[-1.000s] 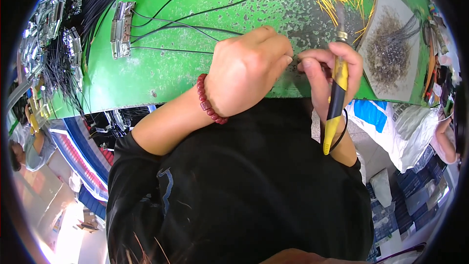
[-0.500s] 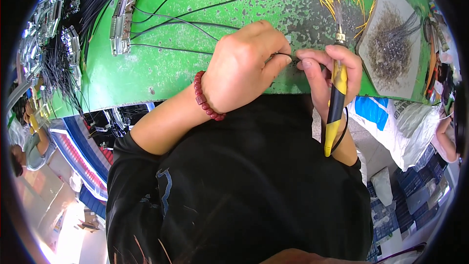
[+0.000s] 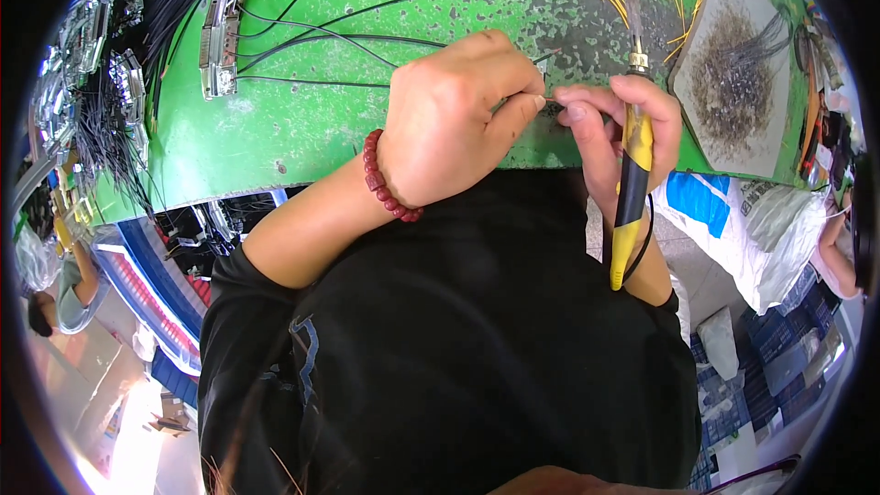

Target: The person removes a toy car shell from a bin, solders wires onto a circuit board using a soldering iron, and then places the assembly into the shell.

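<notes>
Over the green bench [image 3: 275,128], the left hand [image 3: 454,119] is pinching a black wire's [image 3: 548,103] tip steady, while the right hand [image 3: 610,133] is gripping a yellow-handled tool [image 3: 632,174] and meeting that tip.

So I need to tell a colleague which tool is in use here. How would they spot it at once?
Start at the green workbench and go to its near edge, where the two hands meet. The right hand grips a pen-shaped tool with a black and yellow handle and a thin metal tip pointing away from the person. Nothing else on the bench is a thick two-coloured stick; the neighbours are thin wires.
</notes>
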A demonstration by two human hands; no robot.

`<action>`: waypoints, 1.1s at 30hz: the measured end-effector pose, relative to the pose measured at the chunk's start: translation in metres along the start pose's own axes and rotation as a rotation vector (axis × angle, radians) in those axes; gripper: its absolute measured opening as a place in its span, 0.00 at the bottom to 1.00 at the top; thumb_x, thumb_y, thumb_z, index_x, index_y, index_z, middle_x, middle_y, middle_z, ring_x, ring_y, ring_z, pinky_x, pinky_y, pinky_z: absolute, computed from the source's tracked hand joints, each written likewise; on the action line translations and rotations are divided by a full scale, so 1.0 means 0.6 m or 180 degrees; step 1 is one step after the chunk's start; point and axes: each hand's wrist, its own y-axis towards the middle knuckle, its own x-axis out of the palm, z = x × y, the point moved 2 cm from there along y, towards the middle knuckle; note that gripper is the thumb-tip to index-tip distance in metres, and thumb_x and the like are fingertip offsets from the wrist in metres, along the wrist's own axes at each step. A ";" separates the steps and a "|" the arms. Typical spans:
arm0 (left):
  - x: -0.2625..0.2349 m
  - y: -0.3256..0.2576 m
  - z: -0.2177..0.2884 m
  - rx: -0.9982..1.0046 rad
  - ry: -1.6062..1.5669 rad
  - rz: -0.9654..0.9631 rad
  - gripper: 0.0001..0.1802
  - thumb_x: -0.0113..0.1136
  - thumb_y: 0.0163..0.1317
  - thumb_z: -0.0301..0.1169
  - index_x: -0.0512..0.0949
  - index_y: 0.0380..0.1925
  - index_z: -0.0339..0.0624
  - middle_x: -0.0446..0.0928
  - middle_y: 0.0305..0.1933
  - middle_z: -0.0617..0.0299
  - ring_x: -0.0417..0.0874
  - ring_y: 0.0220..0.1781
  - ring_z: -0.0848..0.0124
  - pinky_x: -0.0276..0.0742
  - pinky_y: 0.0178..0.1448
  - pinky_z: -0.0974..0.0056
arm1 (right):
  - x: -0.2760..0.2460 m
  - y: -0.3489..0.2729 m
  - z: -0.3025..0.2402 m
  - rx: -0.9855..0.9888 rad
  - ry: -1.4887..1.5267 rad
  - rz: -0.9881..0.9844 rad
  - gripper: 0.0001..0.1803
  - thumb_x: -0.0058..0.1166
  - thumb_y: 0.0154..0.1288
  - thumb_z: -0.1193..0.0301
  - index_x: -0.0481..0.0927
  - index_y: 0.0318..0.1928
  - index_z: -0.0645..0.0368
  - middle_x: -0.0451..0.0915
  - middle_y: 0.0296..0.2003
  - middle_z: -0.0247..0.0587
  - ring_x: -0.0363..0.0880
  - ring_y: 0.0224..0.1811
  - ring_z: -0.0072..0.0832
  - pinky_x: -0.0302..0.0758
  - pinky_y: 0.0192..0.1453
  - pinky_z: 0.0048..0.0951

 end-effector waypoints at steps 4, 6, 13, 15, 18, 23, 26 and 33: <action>0.001 0.000 -0.002 0.0105 0.0190 -0.0045 0.05 0.65 0.48 0.19 0.79 0.26 0.38 0.76 0.26 0.59 0.77 0.27 0.65 0.73 0.30 0.67 | 0.001 0.003 0.001 0.0011 -0.0244 -0.0049 0.21 0.58 0.57 0.85 0.68 0.50 0.61 0.83 0.34 0.42 0.82 0.36 0.21 0.75 0.36 0.17; 0.001 -0.001 -0.001 0.0135 0.0242 -0.0018 0.05 0.65 0.48 0.19 0.79 0.26 0.38 0.76 0.26 0.58 0.78 0.29 0.64 0.74 0.31 0.66 | 0.003 0.006 -0.001 0.0010 -0.0301 -0.0050 0.21 0.58 0.57 0.84 0.69 0.50 0.61 0.83 0.33 0.41 0.82 0.37 0.20 0.74 0.36 0.16; 0.009 -0.004 -0.005 0.0305 0.0408 0.0140 0.05 0.65 0.47 0.22 0.78 0.23 0.41 0.75 0.25 0.61 0.78 0.27 0.63 0.74 0.29 0.64 | 0.001 0.011 0.001 0.0234 -0.0004 -0.0053 0.23 0.59 0.56 0.85 0.68 0.51 0.59 0.82 0.32 0.39 0.72 0.26 0.12 0.66 0.27 0.13; 0.009 -0.005 -0.004 0.0366 0.0461 0.0238 0.05 0.65 0.46 0.26 0.77 0.22 0.45 0.73 0.24 0.63 0.78 0.26 0.62 0.74 0.27 0.62 | 0.006 0.016 -0.006 0.0379 -0.0112 -0.0191 0.22 0.58 0.57 0.85 0.68 0.51 0.60 0.81 0.29 0.37 0.72 0.27 0.12 0.67 0.28 0.14; 0.006 -0.005 0.003 0.0331 0.0225 0.0208 0.06 0.66 0.46 0.18 0.79 0.24 0.39 0.76 0.26 0.59 0.78 0.27 0.65 0.74 0.30 0.66 | 0.008 0.018 -0.004 0.0386 0.0127 -0.0130 0.22 0.58 0.57 0.85 0.68 0.51 0.60 0.79 0.27 0.36 0.72 0.27 0.13 0.67 0.28 0.14; 0.008 -0.001 -0.005 0.0415 0.0424 0.0322 0.06 0.65 0.46 0.19 0.78 0.24 0.39 0.76 0.26 0.59 0.78 0.29 0.62 0.75 0.33 0.65 | -0.010 0.021 0.001 0.0381 0.0131 0.0137 0.20 0.55 0.64 0.76 0.67 0.55 0.64 0.81 0.28 0.43 0.76 0.27 0.19 0.73 0.31 0.18; 0.015 0.006 -0.014 0.0553 0.0836 0.0321 0.06 0.65 0.46 0.21 0.77 0.24 0.39 0.75 0.27 0.59 0.77 0.31 0.61 0.75 0.35 0.63 | -0.059 0.015 -0.014 0.0842 -0.0099 0.0032 0.41 0.46 0.64 0.42 0.63 0.61 0.66 0.81 0.28 0.44 0.75 0.24 0.21 0.72 0.30 0.19; 0.026 0.008 -0.028 0.0625 0.1086 0.0322 0.07 0.65 0.45 0.22 0.75 0.22 0.40 0.76 0.29 0.60 0.77 0.32 0.61 0.74 0.36 0.61 | -0.098 -0.017 0.001 0.0385 0.0261 0.0711 0.30 0.52 0.60 0.55 0.74 0.47 0.75 0.75 0.27 0.43 0.70 0.22 0.20 0.65 0.27 0.18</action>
